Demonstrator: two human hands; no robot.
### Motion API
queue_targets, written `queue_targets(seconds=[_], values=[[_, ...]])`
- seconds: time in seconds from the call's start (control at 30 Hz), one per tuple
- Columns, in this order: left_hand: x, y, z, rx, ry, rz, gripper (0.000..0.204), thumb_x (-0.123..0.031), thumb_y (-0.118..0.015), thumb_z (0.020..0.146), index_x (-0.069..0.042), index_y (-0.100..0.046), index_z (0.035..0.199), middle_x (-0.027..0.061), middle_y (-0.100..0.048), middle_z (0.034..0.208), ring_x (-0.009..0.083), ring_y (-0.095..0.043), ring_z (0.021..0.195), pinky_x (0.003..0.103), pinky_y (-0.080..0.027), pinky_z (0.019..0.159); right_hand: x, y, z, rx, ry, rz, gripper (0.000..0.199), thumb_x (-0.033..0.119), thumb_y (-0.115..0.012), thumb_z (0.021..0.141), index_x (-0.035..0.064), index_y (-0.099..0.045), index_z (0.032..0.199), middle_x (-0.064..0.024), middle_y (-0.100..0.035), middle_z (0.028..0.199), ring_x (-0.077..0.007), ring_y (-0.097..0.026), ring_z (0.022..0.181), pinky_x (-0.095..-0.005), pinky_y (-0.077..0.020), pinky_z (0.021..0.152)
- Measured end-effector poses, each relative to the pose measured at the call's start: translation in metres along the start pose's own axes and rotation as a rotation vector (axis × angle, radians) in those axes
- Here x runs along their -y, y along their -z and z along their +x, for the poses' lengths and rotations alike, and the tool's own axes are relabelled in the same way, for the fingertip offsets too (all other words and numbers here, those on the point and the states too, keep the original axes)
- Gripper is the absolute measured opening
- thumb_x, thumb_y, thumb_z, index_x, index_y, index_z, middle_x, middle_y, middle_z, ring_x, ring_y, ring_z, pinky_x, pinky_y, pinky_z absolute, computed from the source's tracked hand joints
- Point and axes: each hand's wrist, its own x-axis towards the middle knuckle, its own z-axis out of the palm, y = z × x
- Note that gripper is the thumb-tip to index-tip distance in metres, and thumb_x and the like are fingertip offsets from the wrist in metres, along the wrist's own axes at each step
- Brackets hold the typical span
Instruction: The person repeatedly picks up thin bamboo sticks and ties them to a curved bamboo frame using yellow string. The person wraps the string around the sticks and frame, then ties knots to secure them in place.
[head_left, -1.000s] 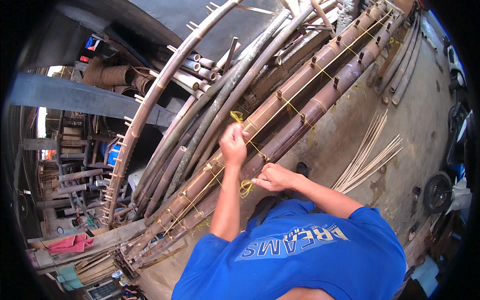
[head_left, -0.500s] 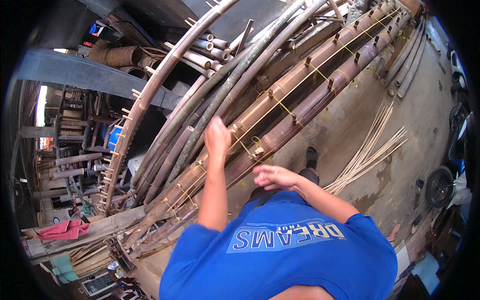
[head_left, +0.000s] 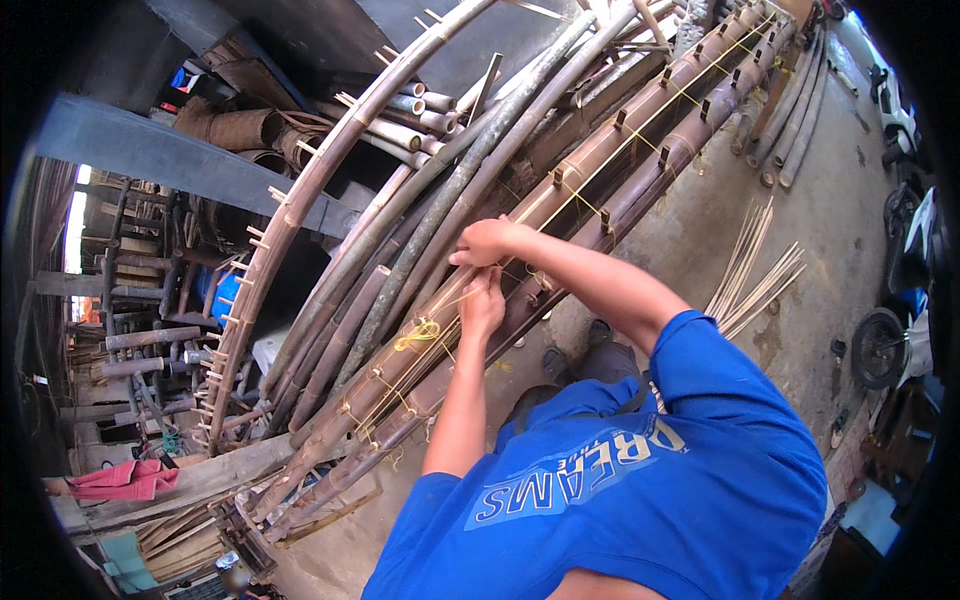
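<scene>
Two long brown bamboo poles (head_left: 590, 150) run side by side from lower left to upper right, with short dark pegs and yellow cord (head_left: 660, 100) strung along and between them. Over the far pole, my left hand (head_left: 483, 303) has its fingers pinched, and a thin pale strand trails from them. My right hand (head_left: 487, 243) is just above it, its fingers curled down at the same pole and almost meeting the left. What the right fingers grip is hidden. A loose tangle of yellow cord (head_left: 418, 335) lies on the far pole, left of my left hand.
A curved bamboo pole with pegs (head_left: 290, 205) stands at the left, beside stacked grey poles (head_left: 440, 205). Thin bamboo sticks (head_left: 755, 285) lie on the concrete floor at right. A wheel (head_left: 880, 347) is at the far right; a pink cloth (head_left: 125, 480) hangs lower left.
My right hand has moved up and left, across to the far pole. My left hand has come down and right to meet it. The yellow tangle now shows on the pole.
</scene>
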Motion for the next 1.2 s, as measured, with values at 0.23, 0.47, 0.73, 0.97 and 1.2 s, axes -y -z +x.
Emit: queue_targets(seconds=[0.23, 0.47, 0.73, 0.97, 1.2], values=[[-0.005, 0.005, -0.010, -0.076, 0.119, 0.030, 0.033, -0.034, -0.048, 0.102, -0.009, -0.069, 0.108, 0.0206, -0.070, 0.097, 0.0432, -0.066, 0.094, 0.052, -0.051, 0.078, -0.005, -0.062, -0.178, 0.015, 0.462, 0.169, 0.040, 0.027, -0.059, 0.093, 0.0018, -0.058, 0.063, -0.0202, -0.059, 0.060, -0.0372, -0.063, 0.062, -0.0444, -0.0526, 0.074], [-0.038, 0.038, 0.043, -0.241, -0.013, -0.545, 0.030, -0.021, -0.050, 0.105, 0.000, -0.070, 0.100, 0.0067, -0.071, 0.080, 0.0127, -0.064, 0.073, 0.030, -0.051, 0.068, 0.014, -0.038, -0.196, -0.042, 0.383, 0.322, 0.040, 0.031, -0.057, 0.092, 0.0017, -0.065, 0.066, -0.0234, -0.063, 0.066, -0.0436, -0.064, 0.068, -0.0521, -0.0515, 0.073], [0.054, -0.002, 0.125, -0.196, 0.114, 0.236, 0.029, -0.028, -0.050, 0.096, -0.011, -0.073, 0.101, 0.0223, -0.070, 0.099, 0.0435, -0.067, 0.097, 0.053, -0.051, 0.085, 0.029, -0.046, -0.203, -0.108, 0.255, 0.416, 0.044, 0.032, -0.053, 0.096, -0.0004, -0.060, 0.067, -0.0243, -0.059, 0.067, -0.0444, -0.059, 0.069, -0.0522, -0.0473, 0.069], [0.071, -0.002, 0.124, -0.130, 0.138, 0.235, 0.032, -0.029, -0.051, 0.096, -0.009, -0.074, 0.101, 0.0212, -0.071, 0.104, 0.0412, -0.067, 0.101, 0.050, -0.052, 0.088, 0.036, -0.077, -0.211, -0.066, 0.050, 0.281, 0.042, 0.032, -0.052, 0.096, -0.0016, -0.062, 0.072, -0.0264, -0.059, 0.070, -0.0432, -0.060, 0.067, -0.0509, -0.0478, 0.067], [0.084, 0.010, 0.125, -0.124, 0.211, 0.179, 0.034, -0.027, -0.054, 0.093, -0.001, -0.075, 0.099, 0.0243, -0.070, 0.107, 0.0407, -0.067, 0.104, 0.049, -0.052, 0.091, 0.013, -0.110, -0.205, -0.316, 0.152, 0.018, 0.038, 0.031, -0.057, 0.091, 0.0002, -0.064, 0.070, -0.0245, -0.062, 0.071, -0.0428, -0.063, 0.069, -0.0493, -0.0506, 0.065]])
